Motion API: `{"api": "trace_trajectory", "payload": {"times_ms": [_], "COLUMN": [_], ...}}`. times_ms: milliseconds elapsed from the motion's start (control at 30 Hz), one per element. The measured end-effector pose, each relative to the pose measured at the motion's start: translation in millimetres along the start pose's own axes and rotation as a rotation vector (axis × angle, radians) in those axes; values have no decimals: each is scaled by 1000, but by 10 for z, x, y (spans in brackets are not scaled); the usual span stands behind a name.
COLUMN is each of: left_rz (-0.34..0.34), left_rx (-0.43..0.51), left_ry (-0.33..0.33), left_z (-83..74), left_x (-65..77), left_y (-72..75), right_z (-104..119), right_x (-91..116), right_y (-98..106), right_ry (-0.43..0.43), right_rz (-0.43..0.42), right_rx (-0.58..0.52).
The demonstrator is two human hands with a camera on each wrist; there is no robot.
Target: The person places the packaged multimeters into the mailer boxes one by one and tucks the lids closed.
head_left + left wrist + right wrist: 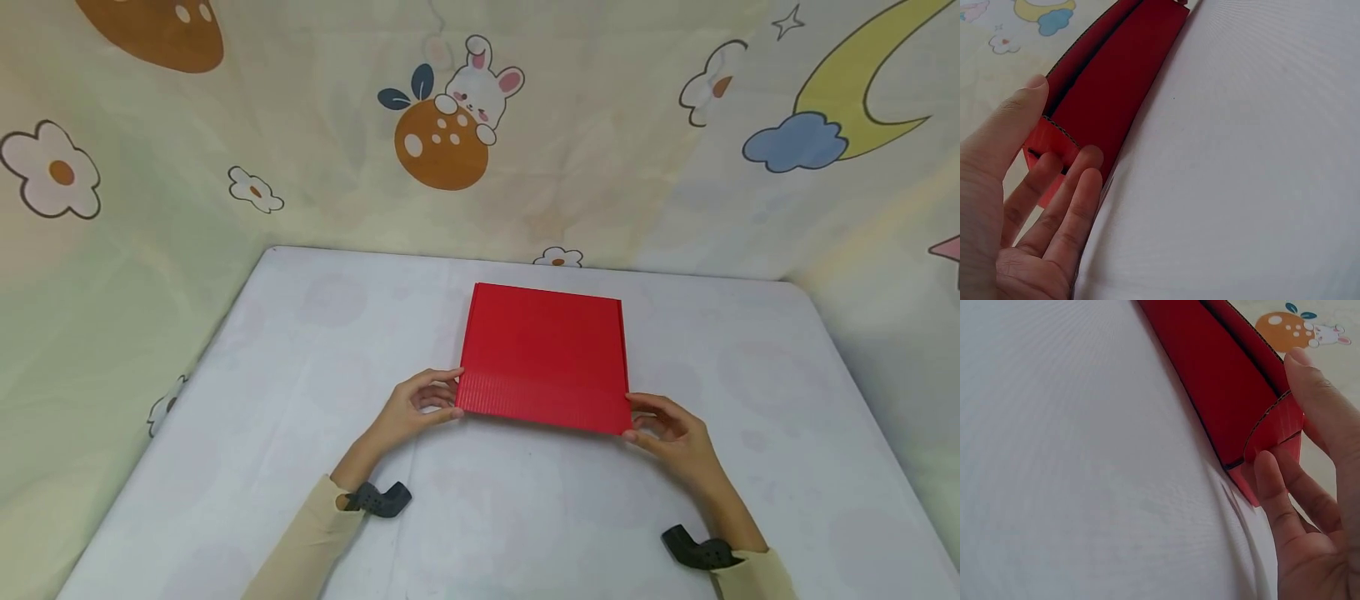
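Note:
A flat red cardboard box [543, 358] lies on the white-covered table, its ribbed front strip facing me. My left hand [420, 404] holds its front left corner. In the left wrist view, the thumb is at the lid's edge and the fingertips [1088, 178] are against the side flap. At the front right corner my right hand [671, 433] grips the box likewise, thumb along the lid edge and fingers [1272, 478] bent at the corner flap. Both wrist views show a dark slit under the lid along the front wall. The inside of the box is hidden.
The white tabletop [525, 517] stretches around the box, with its back edge behind it. A printed cloth [315, 100] with a rabbit, flowers and a moon hangs behind and at the sides. Each wrist wears a black camera mount [382, 500].

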State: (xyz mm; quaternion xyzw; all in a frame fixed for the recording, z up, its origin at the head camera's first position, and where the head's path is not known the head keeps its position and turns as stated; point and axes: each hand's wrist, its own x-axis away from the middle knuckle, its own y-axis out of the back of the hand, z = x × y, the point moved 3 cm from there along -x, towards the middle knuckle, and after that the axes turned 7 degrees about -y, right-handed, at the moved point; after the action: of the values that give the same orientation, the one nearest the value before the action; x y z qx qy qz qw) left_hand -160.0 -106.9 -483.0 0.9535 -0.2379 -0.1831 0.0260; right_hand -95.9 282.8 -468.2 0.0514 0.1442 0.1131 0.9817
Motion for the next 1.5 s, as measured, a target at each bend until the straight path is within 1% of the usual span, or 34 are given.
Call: {"api": "trace_trajectory", "payload": {"times_ms": [67,133,300,367,467,600,700,800,900,967,1067,1133,1233,1333,1467,1500], "left_rz": [1,2,8,10,10,-1,-7,11,50,66,57,27,-36,-94,-136,-143], "left_rx": [0,0,-7,-20,-62,-170,-234,-239,-228,-235,-250,-254,-260,-271,-311,-322], "left_ry": [3,2,-5,-13,-44,-121,-145,-143,-145,-146,-129,-116,-94,-99,-108,-108], "left_z": [-2,-3,-9,-18,-67,-236,-336,-350,-333,-320,-316,-329,-372,-226,-16,-25], "left_x": [3,2,-2,-7,-23,-72,-111,-140,-166,-177,-187,-195,-208,-217,-235,-242], "left_y": [-4,-8,-16,-19,-30,-47,-58,-71,-92,-105,-128,-143,-165,-156,-141,-146], "right_z": [-5,-7,-10,-15,-30,-47,-50,-49,-49,-40,24,111,265,350,373,372], "right_x": [9,13,17,15,-2,-43,-69,-86,-102,-128,-167,-193,-226,-245,-258,-262], "right_y": [12,21,28,18,-8,-46,-71,-95,-119,-146,-206,-259,-344,-399,-427,-431], "right_ry": [-59,-96,-143,-141,-112,-38,-12,-23,-43,-44,-44,-37,-31,-33,-53,-60], "right_rz": [-27,-50,-110,-120,-99,-34,1,18,5,-15,-61,-102,-183,-266,-348,-365], "right_rx": [19,29,66,78,81,69,121,174,202,217,241,270,326,370,346,335]}}
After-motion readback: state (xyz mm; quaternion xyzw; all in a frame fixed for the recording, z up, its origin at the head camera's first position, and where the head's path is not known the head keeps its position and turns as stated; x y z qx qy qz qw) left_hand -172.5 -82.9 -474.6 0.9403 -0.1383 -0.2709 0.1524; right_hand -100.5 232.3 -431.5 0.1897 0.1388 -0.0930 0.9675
